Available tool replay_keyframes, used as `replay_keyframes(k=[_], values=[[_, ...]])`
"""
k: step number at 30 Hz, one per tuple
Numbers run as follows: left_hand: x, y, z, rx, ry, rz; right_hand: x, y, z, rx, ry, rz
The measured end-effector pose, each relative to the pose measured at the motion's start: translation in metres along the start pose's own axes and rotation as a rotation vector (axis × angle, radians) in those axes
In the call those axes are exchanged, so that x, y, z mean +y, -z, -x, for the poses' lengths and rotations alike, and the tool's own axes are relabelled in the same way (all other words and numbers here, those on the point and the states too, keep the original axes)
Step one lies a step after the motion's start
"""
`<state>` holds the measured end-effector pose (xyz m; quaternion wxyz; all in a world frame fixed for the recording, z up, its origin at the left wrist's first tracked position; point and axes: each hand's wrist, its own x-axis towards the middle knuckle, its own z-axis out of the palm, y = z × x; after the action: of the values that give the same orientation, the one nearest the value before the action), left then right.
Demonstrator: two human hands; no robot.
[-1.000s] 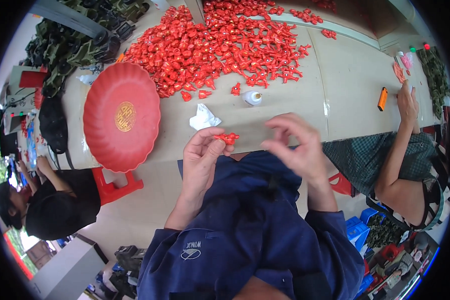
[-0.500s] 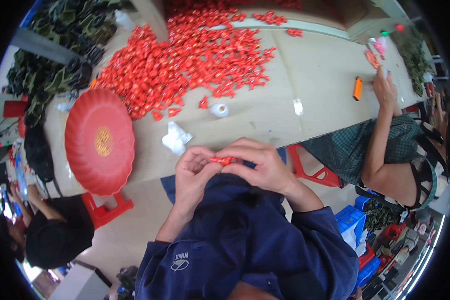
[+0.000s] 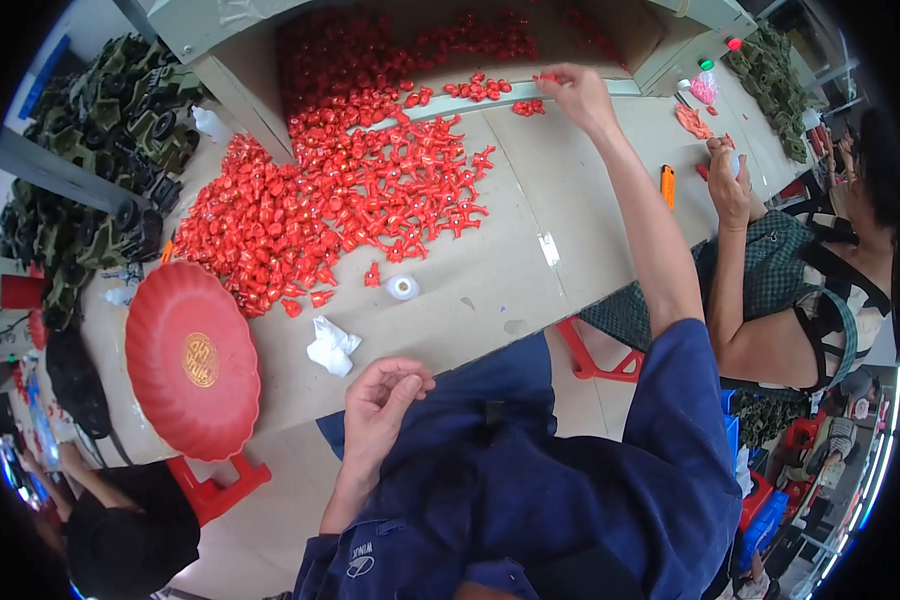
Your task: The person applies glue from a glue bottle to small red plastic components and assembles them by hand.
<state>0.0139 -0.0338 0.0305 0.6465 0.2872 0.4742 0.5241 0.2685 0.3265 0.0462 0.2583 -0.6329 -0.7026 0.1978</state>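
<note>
My right hand (image 3: 577, 95) reaches out to the far side of the table, its fingers closed on a small red plastic figure (image 3: 548, 77). Just below it, more red figures (image 3: 528, 107) lie by the edge of the shelf opening. Near the front edge of the table, my left hand (image 3: 380, 400) is curled with the thumb against the bent fingers, and no object shows in it. A large heap of shiny red figures (image 3: 320, 200) spreads over the table and back under the shelf. A white bottle (image 3: 402, 288) and a crumpled white tissue (image 3: 333, 345) lie in front of the heap.
At the left stands a red scalloped tray (image 3: 192, 330) with a gold emblem. Dark green toy vehicles (image 3: 130, 100) are piled behind it. To the right lies an orange cutter (image 3: 667, 188), near a co-worker's hand (image 3: 730, 185). Red stools (image 3: 220, 490) stand below the table.
My hands have parted. The right one has moved far forward to the shelf edge with the red figure, while the left stays near the table's front. The view has also shifted.
</note>
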Motion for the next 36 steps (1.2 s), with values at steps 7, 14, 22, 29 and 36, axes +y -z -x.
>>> replay_keyframes(k=[7, 14, 22, 29, 36], values=[[0.0, -0.001, 0.0, 0.001, 0.023, -0.025, 0.0, -0.004, -0.004, 0.183, 0.16, -0.145], [0.012, 0.004, 0.003, 0.248, -0.112, -0.265, -0.083, -0.01, 0.176, -0.469, 0.237, -0.426], [0.042, 0.006, -0.065, 0.38, -0.751, -1.166, -0.115, -0.077, 0.232, -0.237, 0.386, -0.457], [0.035, 0.007, -0.082, 0.176, -0.802, -1.364, -0.103, -0.072, 0.242, -0.191, 0.204, -0.72], [0.023, -0.005, -0.045, -0.015, -0.15, -0.081, -0.105, -0.072, 0.256, -0.123, 0.246, -0.697]])
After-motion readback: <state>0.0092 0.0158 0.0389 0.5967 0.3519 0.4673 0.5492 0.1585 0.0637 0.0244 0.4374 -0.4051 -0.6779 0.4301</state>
